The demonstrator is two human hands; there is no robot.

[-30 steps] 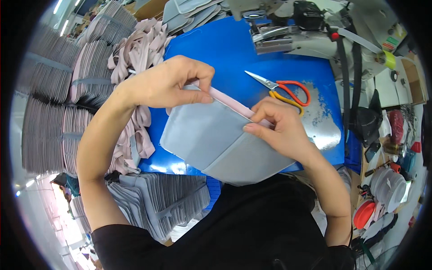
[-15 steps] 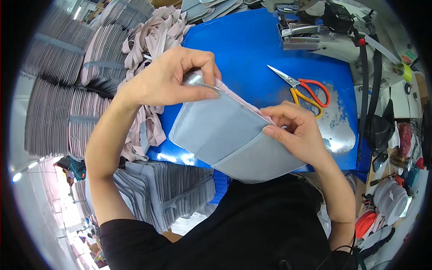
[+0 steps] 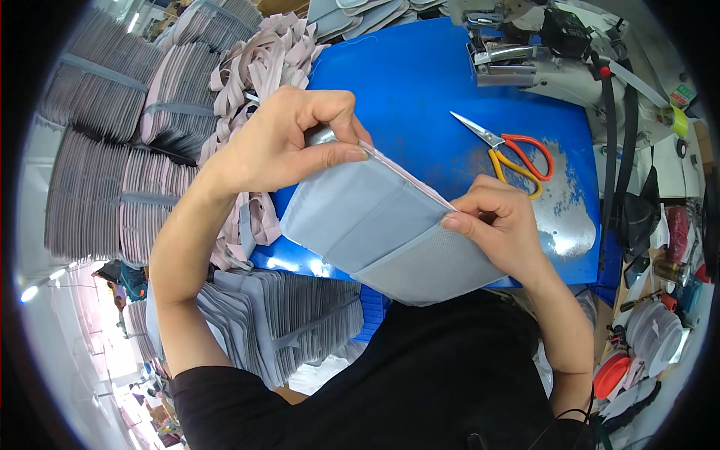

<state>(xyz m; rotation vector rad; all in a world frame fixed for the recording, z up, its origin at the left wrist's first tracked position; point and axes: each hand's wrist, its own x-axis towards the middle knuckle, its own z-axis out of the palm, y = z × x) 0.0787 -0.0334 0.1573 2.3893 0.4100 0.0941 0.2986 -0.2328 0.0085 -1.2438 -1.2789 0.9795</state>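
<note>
A grey-blue fabric panel (image 3: 360, 217) with a mesh section and a pink-edged upper side hangs between my hands, tilted down to the right. My left hand (image 3: 307, 135) pinches its upper left corner between thumb and fingers. Farther along the same edge, my right hand (image 3: 495, 221) grips it near the mesh part, thumb on the near face. The back of the panel is hidden. Beyond my right hand lies a pair of scissors (image 3: 510, 154) with one red and one yellow handle, blades pointing away to the left.
Below the panel is a blue tabletop (image 3: 397, 82). A sewing machine (image 3: 525, 67) stands at the back right. Bundled fabric stacks (image 3: 90, 195) and a heap of pink strips (image 3: 262, 67) crowd the left; more grey bundles (image 3: 292, 315) sit below the table edge.
Both hands still hold the panel's edge. My right hand has moved slightly down and right, and the pink edge between the hands now looks straighter and flatter.
</note>
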